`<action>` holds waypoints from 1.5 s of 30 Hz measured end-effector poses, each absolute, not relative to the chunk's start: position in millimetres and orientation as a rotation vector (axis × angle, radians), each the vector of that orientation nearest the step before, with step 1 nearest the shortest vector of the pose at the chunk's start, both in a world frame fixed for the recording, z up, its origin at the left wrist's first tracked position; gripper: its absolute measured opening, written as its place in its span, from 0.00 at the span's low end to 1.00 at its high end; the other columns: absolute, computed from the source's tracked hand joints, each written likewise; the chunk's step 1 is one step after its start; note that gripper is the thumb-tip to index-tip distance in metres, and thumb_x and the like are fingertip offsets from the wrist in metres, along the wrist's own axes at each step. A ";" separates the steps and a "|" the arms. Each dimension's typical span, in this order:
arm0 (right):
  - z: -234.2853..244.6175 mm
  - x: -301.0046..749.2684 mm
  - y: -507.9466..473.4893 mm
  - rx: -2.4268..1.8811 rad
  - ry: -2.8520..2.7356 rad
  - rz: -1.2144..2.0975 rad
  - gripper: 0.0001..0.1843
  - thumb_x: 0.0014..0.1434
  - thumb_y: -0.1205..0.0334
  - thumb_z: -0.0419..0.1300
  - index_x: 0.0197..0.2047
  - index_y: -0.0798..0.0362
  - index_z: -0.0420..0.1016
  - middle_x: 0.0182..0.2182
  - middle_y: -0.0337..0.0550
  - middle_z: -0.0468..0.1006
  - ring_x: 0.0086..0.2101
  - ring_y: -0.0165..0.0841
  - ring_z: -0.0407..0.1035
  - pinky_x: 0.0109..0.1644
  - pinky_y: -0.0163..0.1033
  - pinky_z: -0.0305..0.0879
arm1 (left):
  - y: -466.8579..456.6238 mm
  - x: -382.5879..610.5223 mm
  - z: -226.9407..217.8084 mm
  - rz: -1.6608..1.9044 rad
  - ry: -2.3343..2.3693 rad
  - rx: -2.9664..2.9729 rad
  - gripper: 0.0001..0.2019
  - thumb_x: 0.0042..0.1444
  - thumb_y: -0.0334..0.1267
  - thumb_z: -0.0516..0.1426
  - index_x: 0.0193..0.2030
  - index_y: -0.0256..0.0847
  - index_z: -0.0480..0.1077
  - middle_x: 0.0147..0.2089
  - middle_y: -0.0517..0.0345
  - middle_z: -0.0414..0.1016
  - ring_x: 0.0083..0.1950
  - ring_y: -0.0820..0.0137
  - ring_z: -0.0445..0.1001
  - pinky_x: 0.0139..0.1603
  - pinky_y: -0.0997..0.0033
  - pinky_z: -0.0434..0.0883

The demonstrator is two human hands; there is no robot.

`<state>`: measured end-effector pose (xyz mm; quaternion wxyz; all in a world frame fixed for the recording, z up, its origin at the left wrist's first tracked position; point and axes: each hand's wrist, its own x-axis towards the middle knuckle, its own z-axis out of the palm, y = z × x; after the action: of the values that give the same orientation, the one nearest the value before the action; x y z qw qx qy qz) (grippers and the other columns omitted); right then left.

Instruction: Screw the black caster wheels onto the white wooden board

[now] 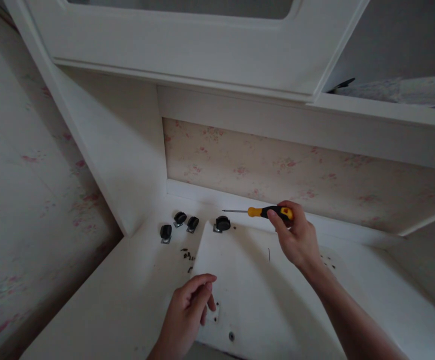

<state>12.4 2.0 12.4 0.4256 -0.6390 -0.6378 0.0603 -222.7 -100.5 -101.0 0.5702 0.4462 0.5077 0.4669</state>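
Note:
My right hand is closed around the yellow and black handle of a screwdriver; its thin shaft points left, above a black swivel caster at the far corner of a white board. My left hand is over the board's near left edge, thumb and forefinger drawn together in a pinch. Whatever may be between those fingertips is too small to make out. Below its fingers, small holes show in the board. Small dark screws lie in a loose group left of the board.
Three more casters stand on the white surface at the left. More small dark pieces lie right of my right wrist. A white cabinet overhangs the back, and a side panel rises at the left.

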 end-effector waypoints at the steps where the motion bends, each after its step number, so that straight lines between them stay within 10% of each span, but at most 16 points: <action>1: 15.2 10.3 4.1 -1.587 -1.597 0.147 0.25 0.59 0.38 0.54 0.47 0.50 0.68 0.23 0.37 0.71 0.23 0.34 0.66 0.27 0.37 0.58 | -100.8 -222.9 -101.5 1.093 1.190 1.047 0.22 0.58 0.54 0.56 0.46 0.37 0.75 0.24 0.58 0.72 0.19 0.78 0.61 0.20 0.78 0.57; 45: 87.6 -132.9 92.1 -1.653 -2.711 -0.507 0.29 0.65 0.45 0.41 0.52 0.55 0.73 0.40 0.61 0.79 0.42 0.52 0.74 0.39 0.50 0.65 | -109.5 -227.8 -111.4 1.072 1.161 1.252 0.21 0.62 0.52 0.52 0.45 0.37 0.76 0.24 0.57 0.72 0.22 0.77 0.60 0.23 0.79 0.57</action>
<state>-132.9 92.1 87.6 -0.0368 -0.5137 -0.8425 -0.1577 -227.8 -109.5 -111.4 0.5337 0.5253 0.4870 0.4496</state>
